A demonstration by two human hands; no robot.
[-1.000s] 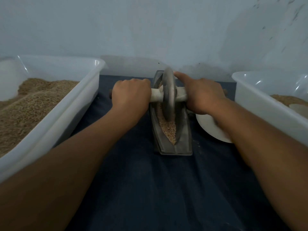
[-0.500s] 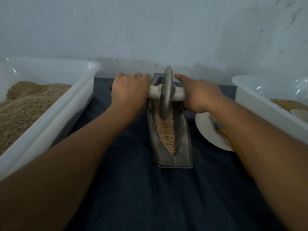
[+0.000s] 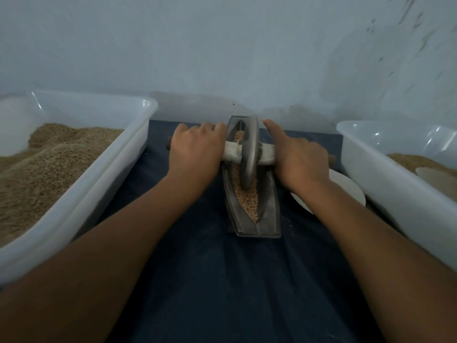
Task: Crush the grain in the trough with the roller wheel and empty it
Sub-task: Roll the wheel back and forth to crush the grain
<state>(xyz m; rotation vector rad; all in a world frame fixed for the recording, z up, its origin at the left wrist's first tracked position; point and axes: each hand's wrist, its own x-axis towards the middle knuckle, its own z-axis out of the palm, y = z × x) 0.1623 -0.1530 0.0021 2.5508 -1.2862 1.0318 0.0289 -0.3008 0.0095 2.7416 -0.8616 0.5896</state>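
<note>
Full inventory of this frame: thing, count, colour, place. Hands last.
trough: 1, grey metal, centre, on the cloth
grain: tan, in the trough
roller wheel: 1, grey, standing in the trough
axle handle: 1, pale wrap, through the wheel
left tub: 1, white, left, heaped with tan grain
right tub: 1, white, right, some grain inside
plate: 1, white, between trough and right tub
cloth: 1, dark blue, under everything
wall: pale grey-blue, behind
left hand: grips the handle left of the wheel
right hand: grips the handle right of the wheel
</note>
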